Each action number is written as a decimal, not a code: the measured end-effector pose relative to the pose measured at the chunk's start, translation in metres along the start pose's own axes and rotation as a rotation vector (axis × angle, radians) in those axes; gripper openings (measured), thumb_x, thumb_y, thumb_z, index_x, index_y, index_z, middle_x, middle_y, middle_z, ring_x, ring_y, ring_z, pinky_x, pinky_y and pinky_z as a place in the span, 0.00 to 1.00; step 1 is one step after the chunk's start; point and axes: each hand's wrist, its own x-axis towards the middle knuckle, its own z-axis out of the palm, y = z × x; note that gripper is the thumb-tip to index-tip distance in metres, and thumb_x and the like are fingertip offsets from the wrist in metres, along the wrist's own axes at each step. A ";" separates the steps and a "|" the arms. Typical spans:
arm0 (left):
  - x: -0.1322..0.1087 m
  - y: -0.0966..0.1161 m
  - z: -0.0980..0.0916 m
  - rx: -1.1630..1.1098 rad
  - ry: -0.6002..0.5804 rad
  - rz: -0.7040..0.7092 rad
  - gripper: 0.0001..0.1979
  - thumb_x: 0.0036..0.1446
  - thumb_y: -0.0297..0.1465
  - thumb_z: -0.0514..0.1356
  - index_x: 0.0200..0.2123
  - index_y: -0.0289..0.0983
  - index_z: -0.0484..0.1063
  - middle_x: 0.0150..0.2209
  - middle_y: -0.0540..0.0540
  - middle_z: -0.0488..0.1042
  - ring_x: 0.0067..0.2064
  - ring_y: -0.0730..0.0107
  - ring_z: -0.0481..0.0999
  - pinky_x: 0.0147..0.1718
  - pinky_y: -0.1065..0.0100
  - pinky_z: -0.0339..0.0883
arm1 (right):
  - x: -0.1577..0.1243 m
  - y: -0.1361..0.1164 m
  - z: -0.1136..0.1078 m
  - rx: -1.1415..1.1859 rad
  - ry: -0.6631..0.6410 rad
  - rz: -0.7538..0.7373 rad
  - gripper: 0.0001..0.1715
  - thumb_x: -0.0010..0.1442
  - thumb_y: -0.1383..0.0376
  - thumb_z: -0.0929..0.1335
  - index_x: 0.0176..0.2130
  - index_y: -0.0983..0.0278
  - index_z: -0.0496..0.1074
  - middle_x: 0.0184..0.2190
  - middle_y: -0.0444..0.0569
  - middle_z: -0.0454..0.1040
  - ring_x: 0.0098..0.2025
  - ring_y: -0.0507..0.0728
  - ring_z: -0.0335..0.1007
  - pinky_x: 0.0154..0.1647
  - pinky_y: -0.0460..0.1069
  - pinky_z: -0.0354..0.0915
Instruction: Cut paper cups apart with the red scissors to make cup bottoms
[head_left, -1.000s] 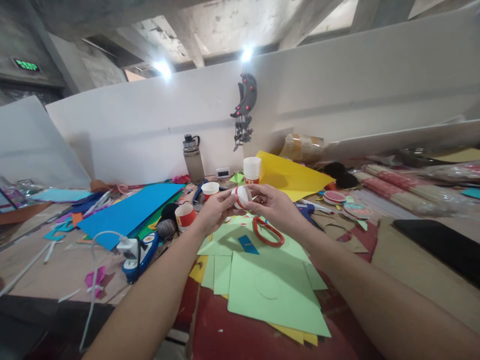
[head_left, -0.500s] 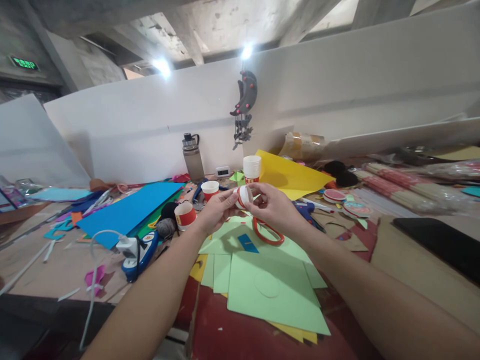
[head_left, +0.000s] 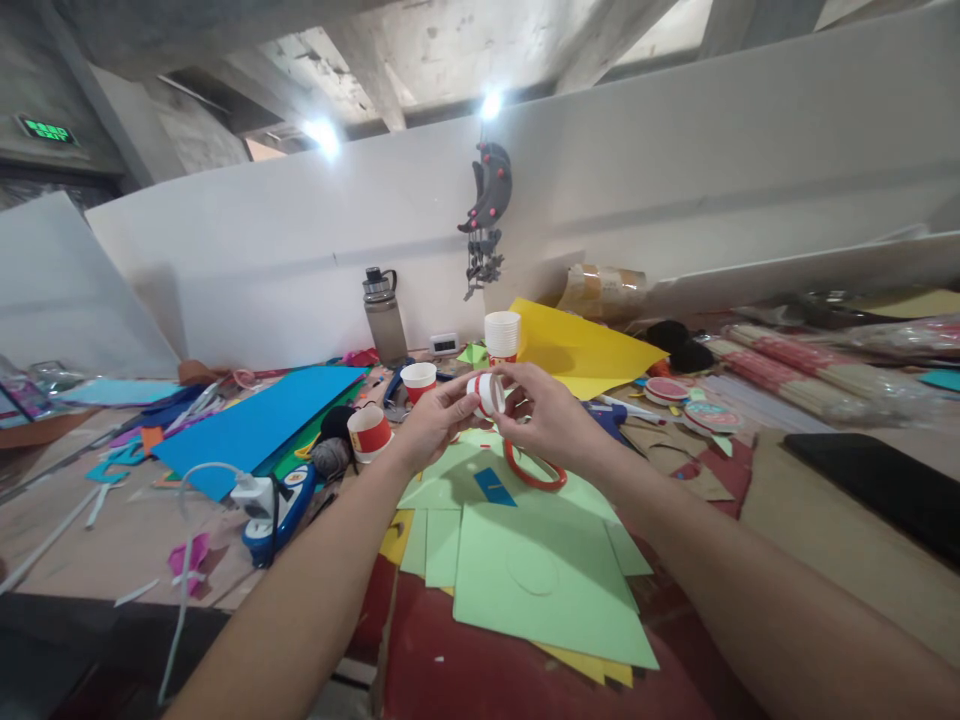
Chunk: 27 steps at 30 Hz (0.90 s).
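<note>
Between my two hands is a short white piece with a red band (head_left: 487, 395), which looks like a cut-down paper cup, tilted on its side. My left hand (head_left: 439, 420) grips its left side with thumb and fingers. On the opposite side, my right hand (head_left: 541, 410) pinches its rim. Just below the hands lie red-handled scissors (head_left: 541, 483) on light green paper sheets (head_left: 551, 590). A red-and-white paper cup (head_left: 418, 380) stands behind my left hand, and another paper cup (head_left: 369, 434) leans to its left. Behind my right hand rises a stack of paper cups (head_left: 502, 333).
Blue card (head_left: 255, 425) and a blue power strip (head_left: 279, 515) with a white cable lie left. Yellow card (head_left: 581, 345) is at the back, beside a grey bottle (head_left: 384, 318). A black phone-like slab (head_left: 874, 490) rests on cardboard at right.
The held cup piece has turned slightly, showing more of its rim towards the right. Both hands stay in nearly the same place around it.
</note>
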 end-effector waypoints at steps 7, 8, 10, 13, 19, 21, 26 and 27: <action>-0.001 0.003 0.004 0.016 0.022 0.042 0.30 0.47 0.34 0.67 0.55 0.42 0.69 0.47 0.41 0.76 0.45 0.61 0.75 0.46 0.60 0.66 | -0.001 -0.005 0.001 0.033 0.094 0.003 0.23 0.56 0.57 0.68 0.52 0.57 0.68 0.46 0.52 0.68 0.39 0.56 0.70 0.37 0.52 0.72; -0.001 0.003 0.004 0.013 0.032 0.041 0.30 0.46 0.34 0.68 0.55 0.42 0.68 0.46 0.41 0.76 0.45 0.61 0.75 0.47 0.59 0.66 | -0.001 -0.006 0.001 0.033 0.107 0.000 0.23 0.56 0.58 0.69 0.51 0.57 0.69 0.46 0.52 0.68 0.40 0.57 0.70 0.37 0.52 0.72; -0.001 0.004 0.004 0.005 0.044 0.040 0.31 0.46 0.34 0.68 0.55 0.41 0.68 0.46 0.41 0.76 0.46 0.59 0.75 0.47 0.58 0.66 | -0.001 -0.007 0.001 0.026 0.117 -0.006 0.22 0.55 0.58 0.69 0.50 0.58 0.70 0.45 0.53 0.69 0.40 0.57 0.70 0.36 0.52 0.72; -0.002 0.005 0.004 0.016 0.039 0.044 0.31 0.46 0.33 0.68 0.55 0.41 0.68 0.48 0.40 0.75 0.48 0.57 0.74 0.49 0.57 0.65 | 0.000 -0.008 -0.001 0.050 0.119 0.007 0.22 0.56 0.57 0.69 0.50 0.59 0.69 0.46 0.53 0.70 0.40 0.57 0.71 0.36 0.52 0.72; -0.002 0.006 0.004 0.029 -0.014 0.049 0.29 0.48 0.34 0.66 0.55 0.41 0.68 0.50 0.40 0.74 0.51 0.55 0.72 0.50 0.56 0.64 | 0.000 -0.007 0.000 0.085 0.100 0.012 0.22 0.57 0.58 0.68 0.51 0.58 0.68 0.48 0.52 0.70 0.39 0.56 0.72 0.37 0.52 0.73; -0.002 0.005 0.004 0.026 -0.009 0.053 0.29 0.48 0.34 0.66 0.55 0.42 0.68 0.50 0.40 0.74 0.51 0.54 0.72 0.50 0.55 0.64 | 0.000 -0.006 0.001 0.065 0.109 0.012 0.22 0.57 0.58 0.68 0.51 0.59 0.68 0.48 0.52 0.70 0.40 0.56 0.72 0.36 0.52 0.73; -0.002 0.004 0.004 0.025 -0.001 0.048 0.29 0.48 0.33 0.66 0.55 0.43 0.68 0.50 0.41 0.74 0.51 0.54 0.72 0.50 0.55 0.65 | 0.000 -0.005 0.002 0.037 0.116 -0.002 0.22 0.56 0.59 0.69 0.51 0.59 0.69 0.46 0.52 0.71 0.39 0.55 0.71 0.35 0.51 0.73; -0.002 0.004 0.004 0.026 0.001 0.048 0.29 0.48 0.33 0.67 0.55 0.43 0.68 0.50 0.41 0.74 0.51 0.54 0.72 0.49 0.56 0.65 | -0.001 -0.005 0.001 0.034 0.116 -0.008 0.22 0.56 0.59 0.69 0.51 0.59 0.69 0.46 0.52 0.71 0.39 0.55 0.71 0.35 0.51 0.73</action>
